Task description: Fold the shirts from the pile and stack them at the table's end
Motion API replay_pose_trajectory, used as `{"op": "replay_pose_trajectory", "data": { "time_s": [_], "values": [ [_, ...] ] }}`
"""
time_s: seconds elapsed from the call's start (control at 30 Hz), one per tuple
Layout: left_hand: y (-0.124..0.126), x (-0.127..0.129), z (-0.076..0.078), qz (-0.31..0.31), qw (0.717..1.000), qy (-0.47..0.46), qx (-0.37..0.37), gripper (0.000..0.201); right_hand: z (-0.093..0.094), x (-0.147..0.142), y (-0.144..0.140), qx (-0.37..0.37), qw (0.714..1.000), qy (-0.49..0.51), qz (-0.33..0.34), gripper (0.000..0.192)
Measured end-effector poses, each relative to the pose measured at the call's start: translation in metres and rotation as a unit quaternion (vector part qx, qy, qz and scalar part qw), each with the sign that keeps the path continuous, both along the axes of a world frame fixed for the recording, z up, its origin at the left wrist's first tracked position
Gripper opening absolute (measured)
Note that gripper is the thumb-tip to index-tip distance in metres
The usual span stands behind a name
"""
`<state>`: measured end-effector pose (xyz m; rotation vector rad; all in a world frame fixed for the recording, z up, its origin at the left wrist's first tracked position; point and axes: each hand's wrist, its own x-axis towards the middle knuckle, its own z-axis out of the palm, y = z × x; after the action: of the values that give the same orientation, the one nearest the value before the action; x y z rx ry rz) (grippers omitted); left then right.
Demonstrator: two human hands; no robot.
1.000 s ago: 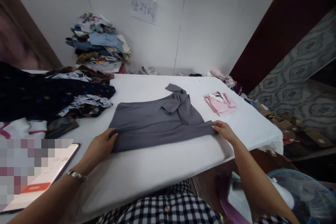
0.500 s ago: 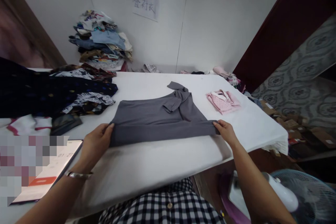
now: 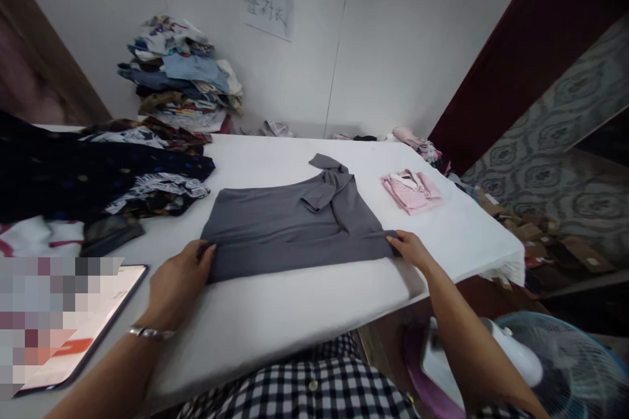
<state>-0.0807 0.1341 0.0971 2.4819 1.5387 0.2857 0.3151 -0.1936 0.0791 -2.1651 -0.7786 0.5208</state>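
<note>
A grey short-sleeved shirt (image 3: 275,222) lies on the white-covered table (image 3: 295,301), its near edge turned over into a long strip. With thumb and fingers, my left hand (image 3: 181,278) grips the left end of that strip. The right end is pinched in my right hand (image 3: 409,249). The strip is held fairly straight between them. Near the middle of the far side, a sleeve lies bunched on the cloth. To the right of the shirt sits a folded pink garment (image 3: 411,193) with a white collar.
Loose clothes (image 3: 98,173) cover the table's left side, with a tall clothes pile (image 3: 181,78) at the back. A tablet (image 3: 98,327) lies at the near left. A fan (image 3: 560,366) stands at the lower right, beyond the table edge.
The camera view has shifted slightly to the right. Both hands still hold the strip; the left hand's wrist has turned a little and the strip's left end sits slightly lower.
</note>
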Motion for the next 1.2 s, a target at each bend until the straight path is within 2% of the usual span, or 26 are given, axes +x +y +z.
{"op": "replay_pose_trajectory", "data": {
  "time_s": [0.13, 0.27, 0.4, 0.5, 0.53, 0.6, 0.7, 0.77, 0.87, 0.93, 1.03, 1.13, 1.2],
  "values": [
    [0.0, 0.0, -0.003, -0.053, 0.994, -0.014, 0.093, 0.047, 0.017, -0.001, 0.008, -0.073, 0.995, -0.072, -0.002, 0.043],
    [0.003, 0.004, -0.009, -0.134, 0.969, -0.05, 0.201, 0.042, 0.032, 0.004, 0.034, -0.112, 0.987, -0.119, 0.002, 0.046],
    [0.006, 0.008, -0.02, -0.205, 0.954, -0.068, 0.207, 0.038, 0.04, 0.004, 0.072, -0.163, 0.974, -0.154, 0.016, 0.03],
    [0.01, 0.008, -0.029, -0.233, 0.949, -0.084, 0.193, 0.038, 0.042, -0.019, 0.092, -0.108, 0.955, -0.274, 0.027, 0.021],
    [0.011, 0.008, -0.031, -0.238, 0.948, -0.088, 0.193, 0.039, 0.041, -0.031, 0.096, -0.081, 0.944, -0.315, 0.051, 0.021],
    [0.013, 0.008, -0.035, -0.241, 0.947, -0.092, 0.194, 0.04, 0.037, -0.06, 0.098, -0.056, 0.917, -0.361, 0.158, 0.022],
    [0.016, 0.008, -0.038, -0.24, 0.947, -0.092, 0.192, 0.041, 0.027, -0.095, 0.092, -0.073, 0.878, -0.353, 0.313, 0.017],
    [0.017, 0.009, -0.038, -0.239, 0.948, -0.092, 0.192, 0.041, 0.02, -0.102, 0.084, -0.048, 0.884, -0.32, 0.337, 0.015],
    [0.018, 0.01, -0.039, -0.246, 0.945, -0.096, 0.193, 0.041, 0.02, -0.088, 0.071, 0.024, 0.919, -0.277, 0.278, 0.024],
    [0.019, 0.01, -0.038, -0.251, 0.945, -0.098, 0.188, 0.041, 0.024, -0.072, 0.067, 0.022, 0.936, -0.301, 0.182, 0.028],
    [0.02, 0.011, -0.038, -0.251, 0.946, -0.096, 0.181, 0.042, 0.029, -0.054, 0.072, -0.074, 0.925, -0.369, 0.053, 0.026],
    [0.02, 0.011, -0.039, -0.247, 0.947, -0.098, 0.179, 0.043, 0.028, -0.039, 0.086, -0.164, 0.911, -0.376, 0.046, 0.033],
    [0.02, 0.011, -0.039, -0.244, 0.948, -0.098, 0.177, 0.043, 0.028, -0.023, 0.095, -0.17, 0.928, -0.33, 0.024, 0.026]
  ]
}}
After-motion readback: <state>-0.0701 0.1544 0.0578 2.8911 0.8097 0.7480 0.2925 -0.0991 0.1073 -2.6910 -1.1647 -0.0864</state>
